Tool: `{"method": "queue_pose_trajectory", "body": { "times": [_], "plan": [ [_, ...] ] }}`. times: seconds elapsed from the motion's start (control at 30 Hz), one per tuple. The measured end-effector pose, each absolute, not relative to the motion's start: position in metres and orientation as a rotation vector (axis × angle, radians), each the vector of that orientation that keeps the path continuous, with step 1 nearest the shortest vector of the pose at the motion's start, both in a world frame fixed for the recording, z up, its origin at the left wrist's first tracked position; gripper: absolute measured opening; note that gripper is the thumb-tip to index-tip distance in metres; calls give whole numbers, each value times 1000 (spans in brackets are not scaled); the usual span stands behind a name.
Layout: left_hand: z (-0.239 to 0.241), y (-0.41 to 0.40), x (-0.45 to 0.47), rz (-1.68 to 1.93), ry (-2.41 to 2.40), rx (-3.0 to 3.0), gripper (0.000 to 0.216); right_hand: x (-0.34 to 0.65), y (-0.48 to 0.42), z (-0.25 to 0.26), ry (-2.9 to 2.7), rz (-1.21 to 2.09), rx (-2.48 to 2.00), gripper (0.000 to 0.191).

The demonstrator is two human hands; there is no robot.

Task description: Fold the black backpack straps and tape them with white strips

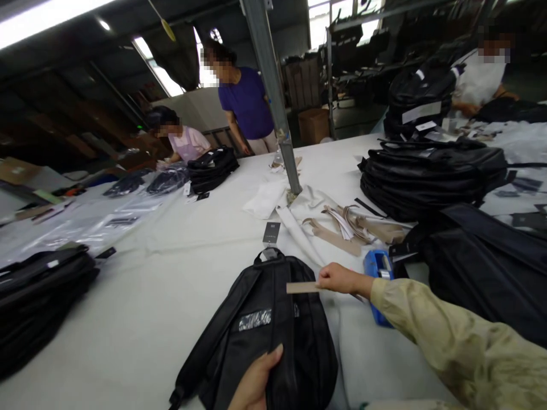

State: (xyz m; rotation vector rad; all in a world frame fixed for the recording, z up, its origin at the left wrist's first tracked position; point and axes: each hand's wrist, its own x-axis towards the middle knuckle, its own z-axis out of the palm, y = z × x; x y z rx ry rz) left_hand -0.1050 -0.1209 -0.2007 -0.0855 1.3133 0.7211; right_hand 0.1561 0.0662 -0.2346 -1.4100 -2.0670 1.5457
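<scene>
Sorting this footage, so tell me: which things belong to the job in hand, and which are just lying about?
Job in hand:
black backpack, touched by left hand
tan strip, in right hand
blue dispenser, perhaps

Apparently lying about:
loose tan strips
left bag stack
right bag stack
cardboard box

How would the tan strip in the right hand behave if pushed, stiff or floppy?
The tan strip is probably light: the right hand holds it in a pinch. It seems fairly stiff, jutting out straight over the backpack, yet may bend, as similar strips lie curled nearby.
</scene>
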Motion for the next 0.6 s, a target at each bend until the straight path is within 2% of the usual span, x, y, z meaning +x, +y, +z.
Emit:
{"method": "queue_pose_trajectory", "body": {
  "times": [0.1,0.17,0.27,0.4,0.6],
  "plan": [
    [-195,-122,-105,725,1306,-185,37,174,6,-220,-2211,1906,-1153,20],
    [-192,-119,-104,721,1323,-194,35,174,-28,-216,-2273,2039,-1144,18],
    [-190,-116,-102,701,1309,-163,35,149,-56,-220,-2340,1937,-1258,11],
    [-189,-115,-97,705,1309,-75,35,94,-51,-233,-2266,1705,-1330,9],
    [-204,-124,-90,791,1318,-81,37,56,-39,-250,-2113,1766,-1264,12]
  ]
}}
